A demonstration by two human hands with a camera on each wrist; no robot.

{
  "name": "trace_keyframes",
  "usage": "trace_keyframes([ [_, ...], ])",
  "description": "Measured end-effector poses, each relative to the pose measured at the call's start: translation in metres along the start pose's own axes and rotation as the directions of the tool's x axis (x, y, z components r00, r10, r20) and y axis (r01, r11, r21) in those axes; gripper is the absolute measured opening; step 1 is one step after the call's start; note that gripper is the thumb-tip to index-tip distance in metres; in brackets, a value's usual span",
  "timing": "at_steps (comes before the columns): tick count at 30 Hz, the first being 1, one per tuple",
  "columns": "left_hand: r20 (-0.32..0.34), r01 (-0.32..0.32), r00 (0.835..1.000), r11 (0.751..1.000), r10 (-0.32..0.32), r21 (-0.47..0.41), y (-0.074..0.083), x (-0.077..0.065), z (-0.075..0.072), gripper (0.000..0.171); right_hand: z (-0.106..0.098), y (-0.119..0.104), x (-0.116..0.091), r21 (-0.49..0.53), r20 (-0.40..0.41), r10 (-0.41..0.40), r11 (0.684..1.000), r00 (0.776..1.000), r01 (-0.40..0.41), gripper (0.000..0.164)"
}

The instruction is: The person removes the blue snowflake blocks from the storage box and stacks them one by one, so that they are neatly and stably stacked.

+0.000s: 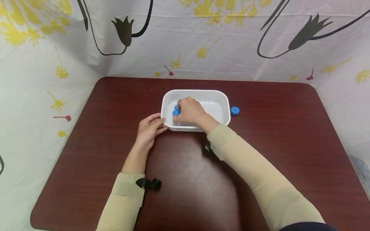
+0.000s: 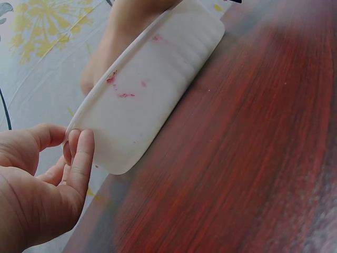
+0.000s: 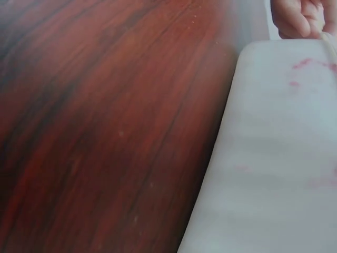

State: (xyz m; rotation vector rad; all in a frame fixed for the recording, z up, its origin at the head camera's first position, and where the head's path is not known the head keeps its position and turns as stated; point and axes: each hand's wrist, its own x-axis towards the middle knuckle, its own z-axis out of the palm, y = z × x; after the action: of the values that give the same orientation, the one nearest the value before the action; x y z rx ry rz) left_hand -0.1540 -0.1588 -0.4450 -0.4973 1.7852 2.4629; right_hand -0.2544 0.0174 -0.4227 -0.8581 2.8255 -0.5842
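A white plastic tray (image 1: 212, 116) stands on the table. At its left corner my left hand (image 1: 148, 131) pinches the rim between thumb and fingers, as the left wrist view shows at close range on the tray's wall (image 2: 142, 95). My right hand (image 1: 190, 110) reaches down into the tray, its fingers curled around blue notched discs (image 1: 176, 112) at the left end. The fingers partly cover these discs, so their number is unclear. In the right wrist view the tray's outer side (image 3: 274, 147) fills the right part, and my right hand is out of sight there.
Another blue notched disc (image 1: 235, 110) lies on the dark red-brown table (image 1: 277, 128), just outside the tray's right end. A white sheet with printed flowers (image 1: 231, 57) hangs behind and beside the table. Each forearm wears a black strap mount (image 1: 148, 183).
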Motion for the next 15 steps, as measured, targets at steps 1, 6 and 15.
trace_keyframes([
  [1, 0.0, 0.001, 1.0, 1.0, -0.001, 0.002, 0.0, 0.0, 0.0, 0.039, -0.001, 0.002, -0.001, 0.016, -0.012, -0.002, 1.0, 1.0, 0.002, 0.036],
  [6, -0.004, 0.001, 1.0, 1.0, -0.001, 0.003, 0.0, -0.001, 0.001, 0.038, -0.006, 0.009, -0.006, 0.098, -0.092, -0.035, 0.994, 0.995, 0.044, 0.033],
  [15, -0.018, 0.003, 1.0, 1.0, -0.003, 0.013, 0.0, -0.002, 0.002, 0.037, -0.014, 0.02, -0.015, 0.261, -0.234, -0.07, 0.956, 0.97, 0.132, 0.03],
])
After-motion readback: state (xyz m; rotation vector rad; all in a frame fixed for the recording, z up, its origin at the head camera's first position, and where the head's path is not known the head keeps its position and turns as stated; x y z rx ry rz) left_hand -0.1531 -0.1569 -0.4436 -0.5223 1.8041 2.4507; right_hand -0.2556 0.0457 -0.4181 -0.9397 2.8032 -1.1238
